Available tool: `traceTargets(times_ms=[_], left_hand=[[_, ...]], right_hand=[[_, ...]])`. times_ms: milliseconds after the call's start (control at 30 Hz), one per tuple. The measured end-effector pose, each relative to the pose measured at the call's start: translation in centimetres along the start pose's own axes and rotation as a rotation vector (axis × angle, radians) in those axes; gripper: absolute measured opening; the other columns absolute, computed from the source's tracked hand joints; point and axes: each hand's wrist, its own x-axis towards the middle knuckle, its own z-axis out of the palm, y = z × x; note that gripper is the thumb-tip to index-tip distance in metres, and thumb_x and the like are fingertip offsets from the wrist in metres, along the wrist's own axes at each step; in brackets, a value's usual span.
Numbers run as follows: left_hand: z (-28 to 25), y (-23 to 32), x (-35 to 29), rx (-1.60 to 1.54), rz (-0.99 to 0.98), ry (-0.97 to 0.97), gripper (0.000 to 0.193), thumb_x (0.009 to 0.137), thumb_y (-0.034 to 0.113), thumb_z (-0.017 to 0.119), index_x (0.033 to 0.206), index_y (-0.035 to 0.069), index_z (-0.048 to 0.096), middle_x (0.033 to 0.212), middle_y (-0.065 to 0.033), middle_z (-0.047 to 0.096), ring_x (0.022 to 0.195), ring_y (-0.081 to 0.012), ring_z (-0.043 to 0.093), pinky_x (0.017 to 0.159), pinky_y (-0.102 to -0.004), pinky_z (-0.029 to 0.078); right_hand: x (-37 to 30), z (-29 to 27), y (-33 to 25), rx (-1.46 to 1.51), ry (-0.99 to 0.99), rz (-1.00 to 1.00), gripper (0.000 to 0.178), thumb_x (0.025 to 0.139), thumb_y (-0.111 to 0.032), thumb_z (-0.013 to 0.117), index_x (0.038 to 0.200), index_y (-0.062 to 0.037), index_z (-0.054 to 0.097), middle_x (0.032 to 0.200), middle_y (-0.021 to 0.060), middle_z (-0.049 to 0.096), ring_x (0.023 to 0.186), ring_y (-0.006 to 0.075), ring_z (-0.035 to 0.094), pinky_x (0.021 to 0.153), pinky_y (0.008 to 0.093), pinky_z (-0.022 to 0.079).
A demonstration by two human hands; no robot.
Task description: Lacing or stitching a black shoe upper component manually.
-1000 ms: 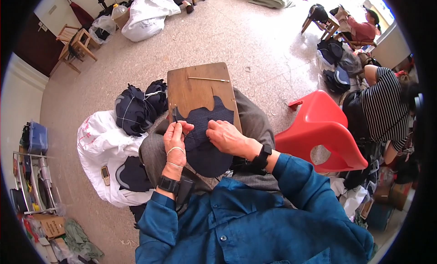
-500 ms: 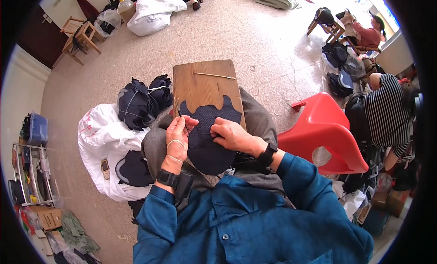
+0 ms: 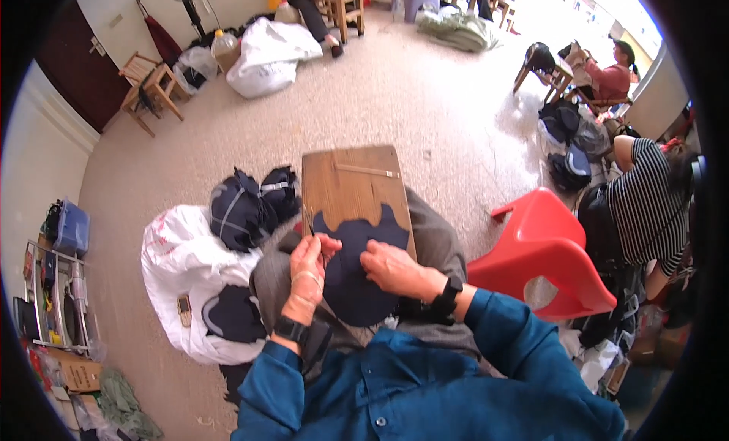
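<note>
A dark navy cut fabric piece, with a notched far edge and a rounded near end, lies over the near part of a wooden bench top and my lap. At the fabric's left edge my left hand is closed in a pinch, fingertips pointing away from me. What it pinches is too small to make out. Over the fabric's right side, my right hand is closed, thumb and forefinger together; whatever is between them is hidden. A thin pale stick lies across the far end of the bench top.
Tied bundles of dark fabric pieces sit left of the bench. Beside them, a white sack carries a mobile phone and more dark pieces. A red plastic chair stands close on the right, near a person in stripes.
The view has tilted up, so the scene sits lower in the picture. Both hands keep their pinched poses over the fabric, close to where they were.
</note>
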Motion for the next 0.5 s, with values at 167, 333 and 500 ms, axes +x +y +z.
traceTargets(times_ms=[167,333,500], left_hand=[[-0.2,-0.4,-0.4,-0.005,-0.008,0.012,0.022,0.104,0.022,0.054,0.100,0.003,0.062,0.093,-0.0112,0.071,0.092,-0.0218,0.069,0.088,-0.0327,0.052],[0.1,-0.2,-0.7,-0.046,0.011,0.025,0.021,0.105,0.019,0.051,0.100,0.003,0.062,0.092,-0.0114,0.071,0.089,-0.0206,0.069,0.087,-0.0308,0.052],[0.5,-0.3,-0.5,0.037,0.003,0.049,0.021,0.105,0.019,0.050,0.101,0.002,0.062,0.094,-0.0126,0.071,0.092,-0.0223,0.069,0.091,-0.0335,0.053]], right_hand=[[-0.5,0.5,0.2,-0.123,0.057,-0.095,0.018,0.077,-0.003,0.062,0.092,-0.0016,0.052,0.090,0.0168,0.055,0.082,0.0358,0.061,0.071,0.0453,0.050],[-0.8,0.8,-1.2,-0.302,0.015,-0.107,0.013,0.084,-0.006,0.056,0.094,-0.0006,0.050,0.087,0.0158,0.056,0.078,0.0318,0.064,0.067,0.0419,0.052],[0.4,0.3,-2.1,-0.343,-0.061,-0.061,0.010,0.089,-0.007,0.053,0.096,-0.0007,0.049,0.083,0.0141,0.057,0.077,0.0306,0.067,0.063,0.0418,0.055]])
